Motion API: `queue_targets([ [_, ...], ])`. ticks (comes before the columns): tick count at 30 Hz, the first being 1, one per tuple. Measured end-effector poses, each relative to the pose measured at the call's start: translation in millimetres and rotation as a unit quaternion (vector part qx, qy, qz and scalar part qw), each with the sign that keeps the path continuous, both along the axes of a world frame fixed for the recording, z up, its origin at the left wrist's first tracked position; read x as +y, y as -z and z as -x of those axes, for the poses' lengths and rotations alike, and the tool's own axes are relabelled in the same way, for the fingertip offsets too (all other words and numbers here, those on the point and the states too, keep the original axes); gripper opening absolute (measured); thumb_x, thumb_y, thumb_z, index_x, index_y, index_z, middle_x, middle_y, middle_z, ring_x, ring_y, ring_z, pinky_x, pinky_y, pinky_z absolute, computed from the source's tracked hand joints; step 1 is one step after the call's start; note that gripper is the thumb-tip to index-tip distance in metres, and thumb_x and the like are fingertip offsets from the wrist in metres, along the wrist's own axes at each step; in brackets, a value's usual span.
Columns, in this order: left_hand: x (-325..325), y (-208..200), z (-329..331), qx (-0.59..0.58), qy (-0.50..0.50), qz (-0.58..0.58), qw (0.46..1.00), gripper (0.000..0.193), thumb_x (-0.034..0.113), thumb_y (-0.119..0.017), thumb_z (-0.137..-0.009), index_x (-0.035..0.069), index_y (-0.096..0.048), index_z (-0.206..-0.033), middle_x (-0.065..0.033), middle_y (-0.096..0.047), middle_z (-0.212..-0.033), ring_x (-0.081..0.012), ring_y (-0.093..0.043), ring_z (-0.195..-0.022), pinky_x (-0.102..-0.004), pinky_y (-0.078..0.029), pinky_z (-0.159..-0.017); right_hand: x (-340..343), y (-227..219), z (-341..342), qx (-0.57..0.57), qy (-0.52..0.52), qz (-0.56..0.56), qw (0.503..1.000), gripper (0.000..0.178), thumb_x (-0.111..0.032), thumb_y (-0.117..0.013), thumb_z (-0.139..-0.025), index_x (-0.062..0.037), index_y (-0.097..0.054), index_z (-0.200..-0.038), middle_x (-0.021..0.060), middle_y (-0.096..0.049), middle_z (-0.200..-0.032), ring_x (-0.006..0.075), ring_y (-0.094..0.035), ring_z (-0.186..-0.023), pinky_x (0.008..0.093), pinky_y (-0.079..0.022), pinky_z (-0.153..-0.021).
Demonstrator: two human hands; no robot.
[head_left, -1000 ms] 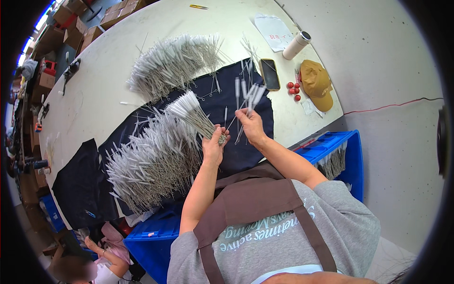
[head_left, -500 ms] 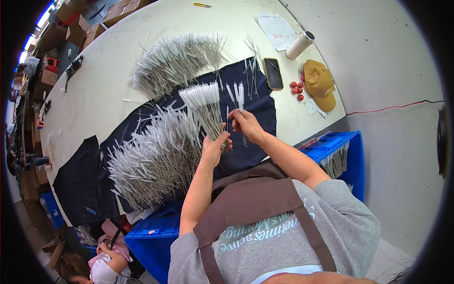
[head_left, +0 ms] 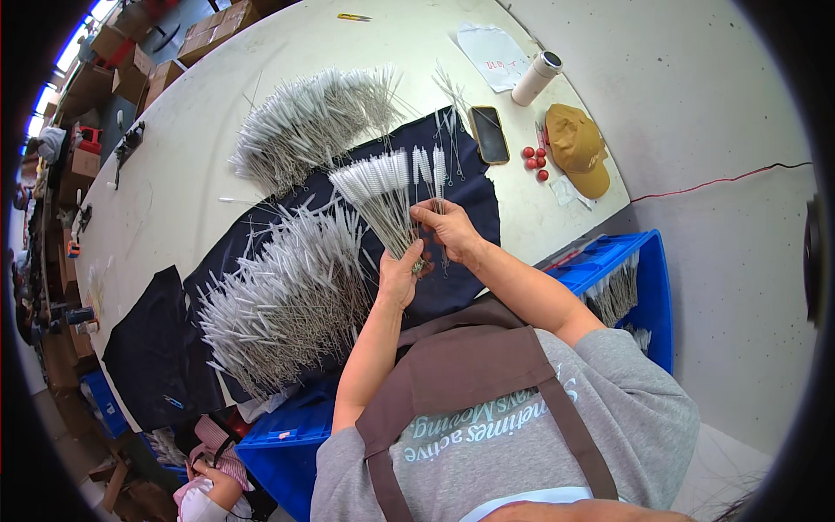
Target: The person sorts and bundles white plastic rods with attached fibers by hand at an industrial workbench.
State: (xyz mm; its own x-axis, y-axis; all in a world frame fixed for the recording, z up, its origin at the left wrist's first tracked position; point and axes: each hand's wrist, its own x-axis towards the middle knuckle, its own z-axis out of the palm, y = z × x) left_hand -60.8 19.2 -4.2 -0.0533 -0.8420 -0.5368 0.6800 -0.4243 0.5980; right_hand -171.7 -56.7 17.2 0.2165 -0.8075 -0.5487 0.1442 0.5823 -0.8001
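Observation:
My left hand (head_left: 403, 275) is closed round the wire stems of a fanned bundle of white bristle brushes (head_left: 374, 184), their heads pointing away from me. Beside it, my right hand (head_left: 450, 228) pinches a few more of these thin brushes (head_left: 428, 167) by their stems, heads up, next to the bundle's right edge. To the left, a large pile of the same brushes (head_left: 283, 300) lies on dark cloth (head_left: 444, 296). Another heap of brushes (head_left: 304, 126) lies farther back, and several loose ones (head_left: 450, 91) rest near the cloth's far right corner.
On the white table (head_left: 200, 113) are a phone (head_left: 490, 135), a pale flask (head_left: 537, 78), a paper sheet (head_left: 491, 54), red balls (head_left: 541, 163), a tan cap (head_left: 577, 148) and a yellow cutter (head_left: 354, 17). Blue bins (head_left: 657, 296) stand at the near edge. A person (head_left: 213, 474) sits lower left.
My right hand has brought its few brushes slightly left, closer against the bundle. My left hand still grips the bundle. The whole view has shifted a little.

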Motion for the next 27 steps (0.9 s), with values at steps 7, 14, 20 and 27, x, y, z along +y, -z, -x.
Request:
queue_targets([
  [7, 0.6, 6.5, -3.0, 0.009, 0.006, -0.020, 1.000, 0.025, 0.017, -0.061, -0.081, 0.008, -0.052, -0.102, 0.0004, -0.055, -0.082, -0.0101, -0.054, -0.069, -0.0284, -0.049, -0.057, 3.8, -9.6, -2.4, -0.036, 0.022, -0.035, 0.999, 0.018, -0.023, -0.063, -0.080, -0.0080, -0.058, -0.088, -0.0042, -0.050, -0.069, 0.0026, -0.041, -0.057, 0.0157, -0.028, -0.042],
  [14, -0.2, 13.9, -14.4, 0.021, -0.002, -0.019, 1.000, 0.029, 0.019, -0.059, -0.082, 0.005, -0.051, -0.107, -0.0001, -0.054, -0.083, -0.0098, -0.055, -0.070, -0.0275, -0.050, -0.058, -15.7, 27.2, 27.7, 0.019, 0.112, 0.059, 0.992, 0.035, -0.035, -0.042, -0.091, -0.0050, -0.053, -0.077, 0.0001, -0.045, -0.056, 0.0057, -0.043, -0.047, 0.0199, -0.034, -0.038],
  [20, 2.1, 0.8, -16.5, 0.045, 0.023, -0.022, 0.998, 0.034, 0.018, -0.059, -0.082, 0.004, -0.048, -0.111, -0.0013, -0.054, -0.085, -0.0097, -0.055, -0.069, -0.0278, -0.050, -0.057, -29.5, 124.0, 88.7, 0.435, -0.062, 0.063, 0.896, 0.038, -0.038, -0.049, -0.085, -0.0013, -0.056, -0.084, 0.0113, -0.058, -0.071, 0.0237, -0.059, -0.074, 0.0372, -0.047, -0.067],
  [27, 0.5, -1.3, -16.5, 0.046, 0.078, 0.019, 0.996, 0.037, 0.019, -0.059, -0.082, 0.006, -0.046, -0.114, -0.0025, -0.055, -0.087, -0.0101, -0.054, -0.066, -0.0276, -0.050, -0.054, -13.4, 33.3, 33.5, 0.162, -0.109, 0.198, 0.960, 0.034, -0.027, -0.058, -0.081, -0.0025, -0.057, -0.106, 0.0083, -0.061, -0.097, 0.0166, -0.057, -0.087, 0.0255, -0.045, -0.077],
])
